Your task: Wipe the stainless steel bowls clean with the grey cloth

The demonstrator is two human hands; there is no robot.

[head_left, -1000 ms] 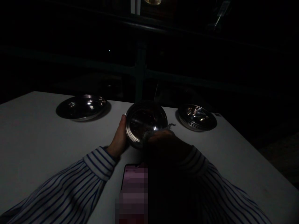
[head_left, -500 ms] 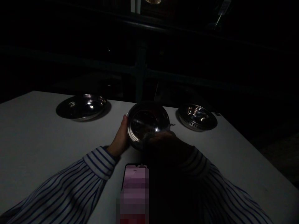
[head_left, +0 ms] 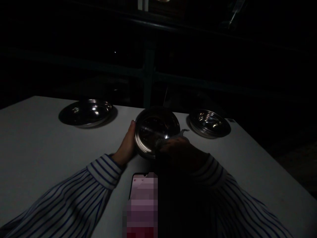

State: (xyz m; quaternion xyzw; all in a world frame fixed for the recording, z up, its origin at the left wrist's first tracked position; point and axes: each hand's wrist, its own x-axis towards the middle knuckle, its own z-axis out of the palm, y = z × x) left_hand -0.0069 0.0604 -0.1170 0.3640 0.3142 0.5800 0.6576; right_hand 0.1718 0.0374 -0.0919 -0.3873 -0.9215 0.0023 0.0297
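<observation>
My left hand (head_left: 126, 145) grips a shiny metal bowl (head_left: 151, 124) by its left side, thumb along the rim. The bowl is tilted so that its inside faces me. In my right hand (head_left: 182, 150) is a bunched grey cloth (head_left: 183, 133), pressed against the lower right of the bowl's inside. A corner of the cloth sticks out past the knuckles. The right fingers lie mostly in deep shadow.
On the white table (head_left: 61, 155), a wide metal bowl (head_left: 86, 114) stands at the far left. Several stacked metal bowls (head_left: 209, 124) stand at the far right. A phone (head_left: 140, 185) with a lit screen lies near me, partly blurred out. Beyond the table's back edge it is dark.
My right hand with the cloth has shifted slightly to the right over the bowl, and more of the cloth's corner shows. My left hand and the bowl have hardly moved.
</observation>
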